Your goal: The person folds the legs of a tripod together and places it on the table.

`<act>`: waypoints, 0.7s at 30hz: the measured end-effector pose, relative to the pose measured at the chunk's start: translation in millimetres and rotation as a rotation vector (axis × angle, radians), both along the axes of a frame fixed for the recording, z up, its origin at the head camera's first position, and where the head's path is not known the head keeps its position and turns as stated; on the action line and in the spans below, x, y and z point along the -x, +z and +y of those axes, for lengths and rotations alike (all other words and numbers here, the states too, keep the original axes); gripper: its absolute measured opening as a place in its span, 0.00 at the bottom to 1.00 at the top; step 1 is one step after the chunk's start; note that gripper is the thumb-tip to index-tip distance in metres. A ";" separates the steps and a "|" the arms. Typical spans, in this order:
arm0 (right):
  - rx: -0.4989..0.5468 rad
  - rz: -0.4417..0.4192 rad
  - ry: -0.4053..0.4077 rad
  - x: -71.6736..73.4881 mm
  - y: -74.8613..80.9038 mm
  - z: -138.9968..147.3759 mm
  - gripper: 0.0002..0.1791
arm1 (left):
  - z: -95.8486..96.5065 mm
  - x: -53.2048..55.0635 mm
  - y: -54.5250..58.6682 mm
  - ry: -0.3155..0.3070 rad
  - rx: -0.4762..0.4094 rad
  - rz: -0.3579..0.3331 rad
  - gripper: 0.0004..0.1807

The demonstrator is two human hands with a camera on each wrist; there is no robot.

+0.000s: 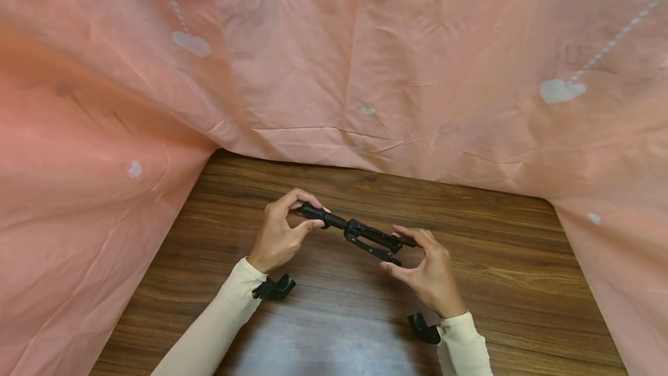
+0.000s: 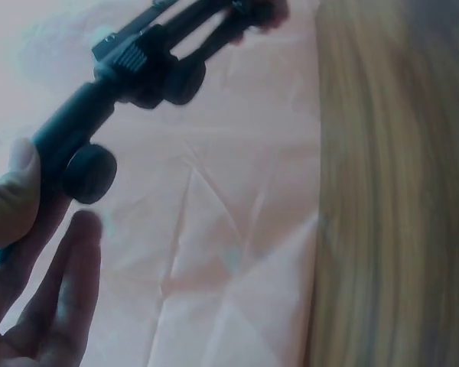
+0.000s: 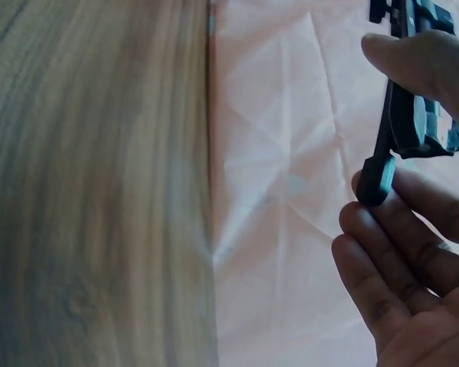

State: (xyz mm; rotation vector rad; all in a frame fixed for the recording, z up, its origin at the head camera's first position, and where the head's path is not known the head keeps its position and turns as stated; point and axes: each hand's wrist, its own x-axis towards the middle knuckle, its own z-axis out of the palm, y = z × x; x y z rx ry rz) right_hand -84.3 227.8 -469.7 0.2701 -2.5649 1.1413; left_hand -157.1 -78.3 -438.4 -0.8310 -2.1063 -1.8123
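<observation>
A black mini tripod (image 1: 338, 222) is held slantwise above the wooden table between both hands. My left hand (image 1: 282, 231) pinches its tube end between thumb and fingers. Over at the leg end, my right hand (image 1: 430, 271) has its thumb at one leg and its fingers at another. These legs stand slightly apart. Two round knobs show in the left wrist view, one on the tube (image 2: 73, 126) beside the left fingers and one near the leg joint. In the right wrist view a leg's rounded foot (image 3: 376, 182) touches the fingers, and the thumb hides part of the legs.
The brown wooden table (image 1: 496, 260) lies under the hands. A pink curtain (image 1: 334, 62) with white hearts hangs around its back and sides. Black wrist-worn mounts (image 1: 282, 287) stick out from both cream sleeves.
</observation>
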 end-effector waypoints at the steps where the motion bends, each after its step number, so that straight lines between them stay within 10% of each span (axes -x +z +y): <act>1: -0.010 -0.001 0.002 -0.3 2.1 1.5 0.43 | -1.6 0.0 -1.3 0.011 0.021 0.001 0.17; 9: -0.068 0.000 0.015 -0.3 10.5 9.2 0.44 | -11.0 -3.8 -15.5 0.140 0.284 0.043 0.19; 21: -0.146 -0.029 0.015 2.0 -23.3 5.9 0.44 | -15.8 -4.8 -50.1 0.213 0.674 0.323 0.14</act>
